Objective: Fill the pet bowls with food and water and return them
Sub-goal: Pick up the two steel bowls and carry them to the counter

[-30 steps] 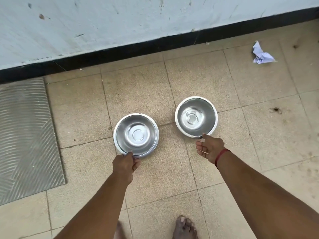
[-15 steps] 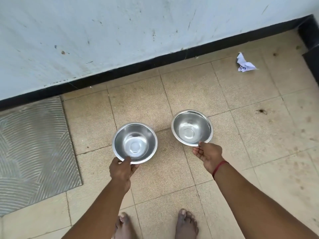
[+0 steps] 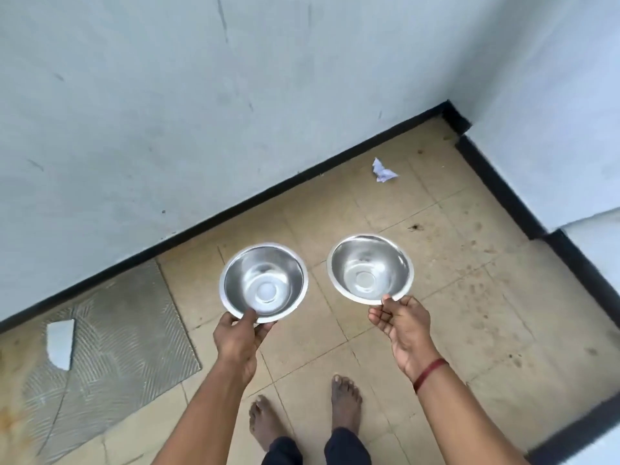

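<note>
Raised since the earlier frames, the left bowl (image 3: pixel 264 282) and right bowl (image 3: pixel 370 268) are now held clear of the speckled beige tile floor (image 3: pixel 469 297). At far left, a ridged grey mat (image 3: pixel 110 347) carries a flat white shard (image 3: pixel 61 342). The left hand (image 3: pixel 240 337) pinches the left bowl's near rim, thumb inside. Both bowls are round, polished steel, empty. The right hand (image 3: pixel 401 325), palm up, pinches the right bowl's near rim. Crumpled paper (image 3: pixel 382 171) lies near the black skirting.

Scuffed pale blue-grey wall (image 3: pixel 167 112) above a black skirting band (image 3: pixel 302 177), meeting a second wall (image 3: pixel 553 95) at the far right corner. Stained beige floor tiles (image 3: pixel 469 297) under soft, even light; grey ribbed mat (image 3: pixel 127 347) at near left, crumpled paper scrap (image 3: pixel 382 171) at far right.
</note>
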